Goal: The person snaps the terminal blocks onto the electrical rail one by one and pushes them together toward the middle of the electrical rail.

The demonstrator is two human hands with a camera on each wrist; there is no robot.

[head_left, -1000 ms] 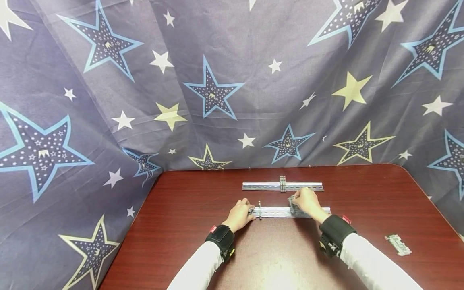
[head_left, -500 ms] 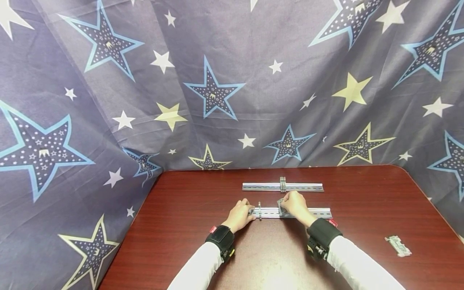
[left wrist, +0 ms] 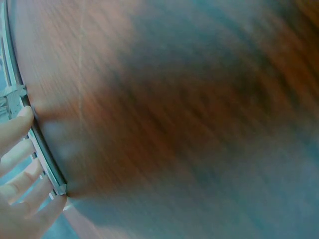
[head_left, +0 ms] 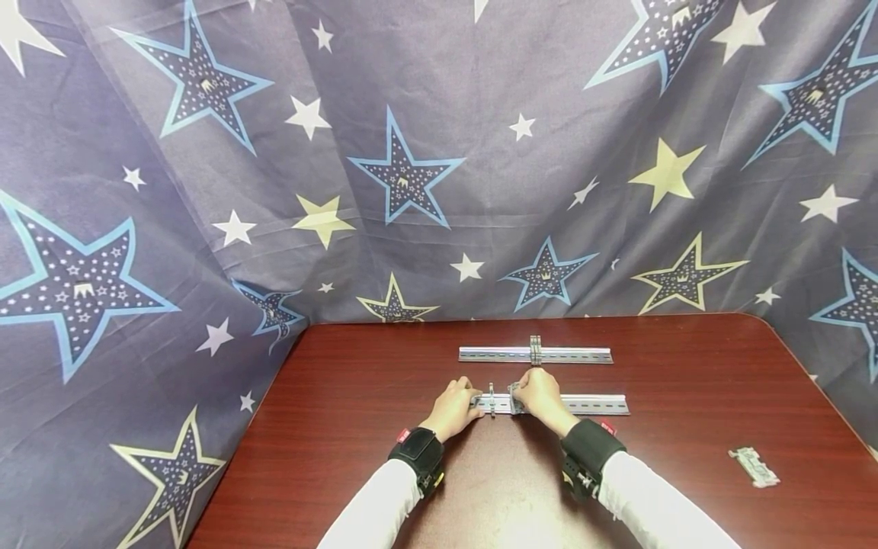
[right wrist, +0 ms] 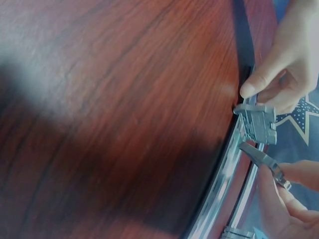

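A slotted metal DIN rail (head_left: 595, 405) lies across the table in front of me. My left hand (head_left: 453, 409) grips its left end, thumb on the near edge and fingers over it in the left wrist view. Just right of those fingers, a grey terminal block (right wrist: 260, 124) stands upright on the rail. My right hand (head_left: 540, 398) pinches a second thin grey terminal block (right wrist: 263, 162) between thumb and fingers. That block is tilted in the right wrist view, its lower end close to the rail, a short gap right of the standing block.
Behind, a second DIN rail (head_left: 576, 355) lies parallel, with several terminal blocks (head_left: 535, 349) together near its middle. A loose terminal block (head_left: 754, 467) lies flat on the reddish-brown table (head_left: 357, 366) at the right. A star-patterned cloth (head_left: 425, 252) hangs behind the table.
My right hand has moved left along the near rail with the terminal block, coming close to the standing block. The left hand has stayed at the rail's left end.
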